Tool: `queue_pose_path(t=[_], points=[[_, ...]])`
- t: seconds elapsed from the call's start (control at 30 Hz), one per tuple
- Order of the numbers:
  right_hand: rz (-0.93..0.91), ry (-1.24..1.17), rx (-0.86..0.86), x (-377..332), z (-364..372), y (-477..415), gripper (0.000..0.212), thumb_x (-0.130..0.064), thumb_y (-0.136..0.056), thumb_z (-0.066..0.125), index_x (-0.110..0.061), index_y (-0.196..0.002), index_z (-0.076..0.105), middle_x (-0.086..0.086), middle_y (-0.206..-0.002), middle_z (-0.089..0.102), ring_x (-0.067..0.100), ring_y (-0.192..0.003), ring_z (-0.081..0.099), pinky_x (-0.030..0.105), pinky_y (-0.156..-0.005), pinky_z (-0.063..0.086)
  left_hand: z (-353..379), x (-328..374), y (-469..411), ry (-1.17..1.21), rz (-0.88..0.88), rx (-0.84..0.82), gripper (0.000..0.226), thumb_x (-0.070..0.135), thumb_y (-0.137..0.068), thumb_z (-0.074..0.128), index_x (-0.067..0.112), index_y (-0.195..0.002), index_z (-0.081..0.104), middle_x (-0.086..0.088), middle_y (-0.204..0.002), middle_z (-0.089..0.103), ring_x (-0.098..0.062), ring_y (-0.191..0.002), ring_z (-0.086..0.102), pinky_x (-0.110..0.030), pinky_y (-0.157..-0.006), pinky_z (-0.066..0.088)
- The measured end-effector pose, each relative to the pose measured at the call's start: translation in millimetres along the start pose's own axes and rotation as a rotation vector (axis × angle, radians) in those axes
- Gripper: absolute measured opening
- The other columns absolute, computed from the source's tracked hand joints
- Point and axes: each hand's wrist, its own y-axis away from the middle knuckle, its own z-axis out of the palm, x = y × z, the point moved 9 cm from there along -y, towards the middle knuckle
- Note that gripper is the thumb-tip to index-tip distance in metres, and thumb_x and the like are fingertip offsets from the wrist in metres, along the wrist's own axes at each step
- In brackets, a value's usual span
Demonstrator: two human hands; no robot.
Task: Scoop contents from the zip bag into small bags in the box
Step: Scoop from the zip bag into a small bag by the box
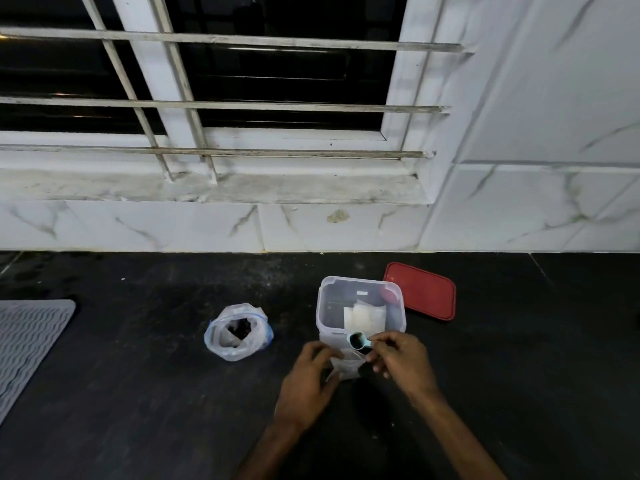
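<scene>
An open zip bag (239, 332) with dark contents stands on the black counter, left of a clear plastic box (325, 306). Small white bags (363, 317) lie inside the box. My right hand (401, 355) pinches the handle of a light blue scoop (358, 341) holding dark material, just in front of the box. My left hand (311, 375) holds a small clear bag (346, 367) below the scoop, between both hands.
A red lid (424, 291) lies behind and right of the box. A grey ribbed mat (27, 341) covers the counter's left edge. The marble-tiled wall and a barred window rise behind the black counter (138, 393).
</scene>
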Motion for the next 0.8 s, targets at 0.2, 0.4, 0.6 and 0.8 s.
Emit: queue_pose_path(t=[0.2,0.4,0.6,0.8], points=[[-0.106,0.111,-0.089,6,0,3,0.015,-0.011,-0.091,0.06,-0.018,-0.086,0.072,0.001,-0.067,0.073,0.01,-0.052,0.064,0.017,-0.048,0.046,13,-3,0,0.066,-0.099,0.059,0.026,0.009,-0.086,0.063,0.028,-0.103,0.068,0.014,-0.109,0.054,0.007,-0.094,0.057,-0.005,-0.084,0.043],[-0.31,0.436,-0.107,2,10,-4,0.011,-0.022,-0.086,0.068,-0.027,-0.091,0.076,-0.019,-0.09,0.073,-0.002,-0.082,0.066,0.02,-0.079,0.054,15,0,-1,0.133,-0.185,0.121,0.027,0.006,-0.086,0.065,0.032,-0.092,0.068,0.015,-0.1,0.06,0.006,-0.091,0.06,-0.002,-0.077,0.041],[-0.424,0.563,-0.073,8,13,-8,0.016,-0.024,-0.086,0.069,-0.031,-0.1,0.075,-0.016,-0.1,0.071,0.0,-0.094,0.061,0.02,-0.083,0.052,14,4,3,0.139,-0.2,0.186,0.028,0.004,-0.085,0.065,0.032,-0.09,0.069,0.014,-0.098,0.061,0.003,-0.092,0.06,-0.006,-0.076,0.045],[-0.408,0.456,-0.081,-1,6,-13,0.016,-0.021,-0.088,0.069,-0.029,-0.099,0.075,-0.019,-0.098,0.073,-0.005,-0.082,0.063,0.009,-0.074,0.049,5,12,2,0.13,-0.205,0.216,0.032,0.003,-0.085,0.064,0.035,-0.087,0.067,0.016,-0.1,0.059,0.006,-0.095,0.058,-0.005,-0.075,0.044]])
